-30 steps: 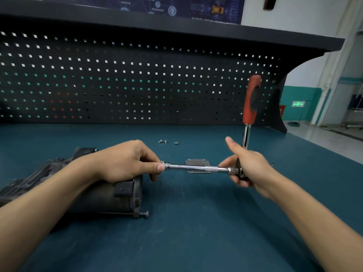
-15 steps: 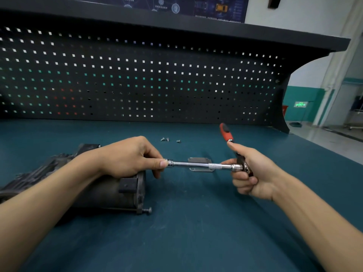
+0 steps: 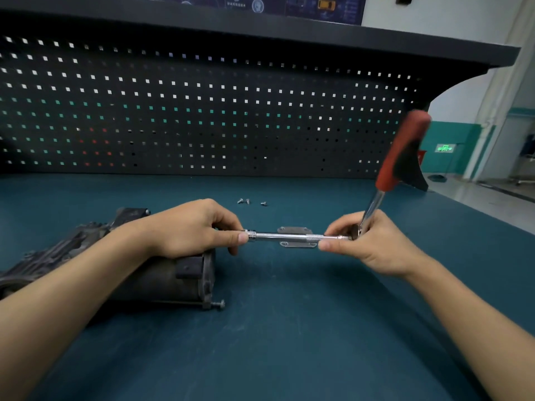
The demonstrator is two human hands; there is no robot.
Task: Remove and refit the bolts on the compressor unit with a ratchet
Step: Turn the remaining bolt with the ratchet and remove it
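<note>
The dark compressor unit [image 3: 162,276] lies on its side at the left of the bench. A long bolt [image 3: 215,304] sticks out of its lower front corner. My left hand [image 3: 191,230] rests over the unit's end and pinches the socket end of a chrome extension bar [image 3: 285,236]. That bar runs level to the right into the ratchet head, which my right hand [image 3: 373,241] grips. The ratchet's red handle [image 3: 401,153] points up and to the right, blurred. The bolt under the socket is hidden by my left fingers.
Three small loose screws [image 3: 249,201] lie on the blue bench mat [image 3: 289,328] behind the bar. A flat metal bracket [image 3: 295,244] lies under the bar. A black pegboard [image 3: 202,117] walls the back, and the bench's right edge drops to the floor.
The ratchet handle swung down and away half a second ago and is back up, pointing up-right. My left hand and the extension bar have stayed in place on the unit.
</note>
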